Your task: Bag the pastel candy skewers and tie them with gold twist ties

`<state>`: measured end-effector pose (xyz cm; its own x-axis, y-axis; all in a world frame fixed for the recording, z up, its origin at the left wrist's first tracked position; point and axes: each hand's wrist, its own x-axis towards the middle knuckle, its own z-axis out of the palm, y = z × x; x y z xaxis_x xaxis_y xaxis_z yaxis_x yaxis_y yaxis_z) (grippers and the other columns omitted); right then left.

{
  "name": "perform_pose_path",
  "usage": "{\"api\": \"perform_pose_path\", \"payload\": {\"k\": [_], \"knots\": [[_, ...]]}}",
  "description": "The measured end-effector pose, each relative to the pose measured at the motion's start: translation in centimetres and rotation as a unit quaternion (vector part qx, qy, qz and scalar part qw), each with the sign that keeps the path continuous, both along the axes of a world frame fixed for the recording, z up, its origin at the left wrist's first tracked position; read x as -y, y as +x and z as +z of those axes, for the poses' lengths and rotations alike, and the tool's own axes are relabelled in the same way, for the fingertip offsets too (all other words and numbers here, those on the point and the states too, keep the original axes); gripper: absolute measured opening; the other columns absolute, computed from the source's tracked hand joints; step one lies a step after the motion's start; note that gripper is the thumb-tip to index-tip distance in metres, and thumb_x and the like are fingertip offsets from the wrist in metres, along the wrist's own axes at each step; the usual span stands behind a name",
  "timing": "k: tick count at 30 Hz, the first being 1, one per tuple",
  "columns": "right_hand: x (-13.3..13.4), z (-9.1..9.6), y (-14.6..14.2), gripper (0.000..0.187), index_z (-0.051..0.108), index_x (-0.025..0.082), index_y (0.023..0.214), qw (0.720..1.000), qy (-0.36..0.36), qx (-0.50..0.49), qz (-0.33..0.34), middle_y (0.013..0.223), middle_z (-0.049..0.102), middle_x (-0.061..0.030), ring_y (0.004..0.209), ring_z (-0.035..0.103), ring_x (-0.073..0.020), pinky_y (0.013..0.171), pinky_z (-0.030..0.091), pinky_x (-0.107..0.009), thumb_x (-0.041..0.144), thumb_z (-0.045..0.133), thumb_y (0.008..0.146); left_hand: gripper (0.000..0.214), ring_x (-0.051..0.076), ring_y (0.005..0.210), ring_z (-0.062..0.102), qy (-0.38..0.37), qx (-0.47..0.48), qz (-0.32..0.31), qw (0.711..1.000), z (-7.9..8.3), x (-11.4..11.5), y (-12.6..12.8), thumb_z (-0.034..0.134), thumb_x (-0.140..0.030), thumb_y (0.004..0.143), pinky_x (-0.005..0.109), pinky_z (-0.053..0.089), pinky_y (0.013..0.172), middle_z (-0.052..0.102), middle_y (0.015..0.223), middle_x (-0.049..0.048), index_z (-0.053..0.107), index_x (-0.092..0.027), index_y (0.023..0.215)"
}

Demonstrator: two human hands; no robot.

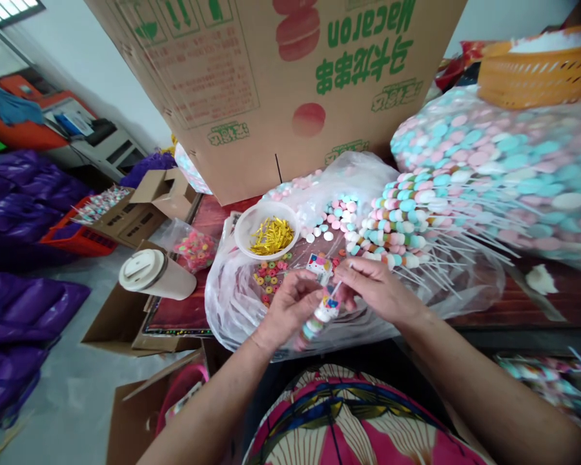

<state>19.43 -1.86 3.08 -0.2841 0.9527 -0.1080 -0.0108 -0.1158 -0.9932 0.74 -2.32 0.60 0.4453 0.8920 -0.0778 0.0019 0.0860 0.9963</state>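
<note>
Between both hands is a candy skewer in a clear printed sleeve, slanting down to the left, its lower end blurred. My left hand is closed around the sleeve's upper part, thumb on top. My right hand pinches the white stick and sleeve neck at the upper end; its fingertips partly hide what else they hold. Just beyond the fingers lies a printed sleeve with a cartoon pattern. To the right, several unwrapped candy skewers are piled, sticks pointing right. Small ring candies lie left of my hands.
A white bowl holds gold twist ties. Behind stands a large cardboard box. Loose round candies lie on plastic. A large candy bag and orange basket occupy the right. A white cup lies at left.
</note>
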Motion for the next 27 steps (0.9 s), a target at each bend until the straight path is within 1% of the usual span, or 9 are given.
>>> {"api": "perform_pose_path", "payload": {"k": [5,8,12,14,17,20,23,25,27], "knots": [[-0.2,-1.2,0.0,0.034,0.055,0.018,0.07,0.997,0.001,-0.071,-0.029,0.055,0.061,0.0016,0.043,0.054,-0.01,0.042,0.042,-0.022,0.05,0.057,0.083,0.042,0.01,0.047,0.057,-0.227,0.062,-0.214,0.948,0.5,0.7,-1.1,0.063,-0.051,0.078,0.02,0.042,0.044,0.065,0.073,0.006,0.057,-0.013,0.094],[-0.3,-1.5,-0.4,0.029,0.058,0.02,0.081,0.995,-0.012,-0.084,-0.043,0.057,0.06,0.0033,0.044,0.053,-0.0103,0.044,0.043,-0.023,0.049,0.057,0.083,0.048,0.012,0.048,0.061,-0.262,0.123,-0.145,0.946,0.5,1.3,-0.8,0.065,-0.053,0.074,0.015,0.034,0.035,0.066,0.076,0.0063,0.05,-0.016,0.099],[0.1,-0.5,0.1,0.038,0.053,0.025,0.116,0.993,0.047,-0.015,-0.111,0.075,0.062,0.0011,0.06,0.059,-0.0137,0.056,0.049,-0.028,0.046,0.056,0.084,0.044,0.008,0.04,0.051,-0.235,0.04,-0.054,0.97,0.4,1.7,-0.1,0.06,-0.052,0.078,0.012,0.023,0.03,0.061,0.067,-0.0002,0.048,-0.018,0.103],[0.7,0.2,0.3,0.032,0.057,0.026,0.111,0.973,0.147,0.084,-0.158,0.09,0.062,-0.0025,0.073,0.059,-0.0155,0.066,0.049,-0.03,0.041,0.059,0.083,0.039,0.006,0.042,0.047,-0.189,-0.003,-0.021,0.982,0.6,1.7,0.1,0.059,-0.049,0.079,0.013,0.028,0.034,0.056,0.064,-0.0038,0.049,-0.019,0.103],[1.7,0.5,-0.2,0.012,0.065,0.024,0.086,0.943,0.25,0.205,-0.073,0.101,0.058,-0.0061,0.092,0.056,-0.0201,0.081,0.046,-0.034,0.032,0.065,0.078,0.033,0.007,0.054,0.048,-0.067,-0.021,0.009,0.997,0.4,1.6,0.1,0.058,-0.043,0.081,0.019,0.04,0.049,0.052,0.067,-0.0043,0.052,-0.019,0.102],[1.9,0.1,-0.7,0.011,0.062,0.022,0.073,0.971,0.182,0.153,-0.017,0.097,0.061,-0.0056,0.095,0.056,-0.0217,0.082,0.047,-0.036,0.032,0.062,0.079,0.026,0.009,0.061,0.049,0.009,-0.054,0.008,0.998,-0.4,1.5,-0.2,0.057,-0.037,0.083,0.022,0.042,0.058,0.052,0.071,-0.0029,0.055,-0.017,0.099],[1.2,0.0,-0.2,0.019,0.058,0.024,0.073,0.995,0.055,-0.022,-0.081,0.105,0.063,-0.0051,0.096,0.059,-0.0226,0.075,0.05,-0.037,0.041,0.059,0.081,0.024,0.009,0.058,0.047,-0.013,-0.061,0.039,0.997,-1.4,1.7,-0.5,0.059,-0.036,0.08,0.021,0.039,0.056,0.051,0.068,-0.0035,0.055,-0.016,0.093],[0.8,0.1,0.3,0.019,0.059,0.025,0.076,0.984,0.052,-0.062,-0.156,0.115,0.061,-0.0052,0.104,0.057,-0.0238,0.078,0.049,-0.039,0.044,0.06,0.079,0.022,0.009,0.055,0.046,-0.028,-0.063,0.072,0.995,-1.7,1.9,-0.6,0.058,-0.036,0.08,0.021,0.038,0.054,0.05,0.065,-0.0043,0.053,-0.016,0.089],[1.0,0.4,0.2,0.017,0.062,0.025,0.078,0.977,0.104,0.023,-0.184,0.122,0.056,-0.0062,0.114,0.051,-0.0252,0.086,0.046,-0.04,0.042,0.063,0.078,0.02,0.009,0.057,0.047,0.002,-0.084,0.094,0.992,-1.7,2.1,-0.6,0.057,-0.035,0.08,0.022,0.039,0.055,0.051,0.066,-0.0041,0.054,-0.017,0.089]]}}
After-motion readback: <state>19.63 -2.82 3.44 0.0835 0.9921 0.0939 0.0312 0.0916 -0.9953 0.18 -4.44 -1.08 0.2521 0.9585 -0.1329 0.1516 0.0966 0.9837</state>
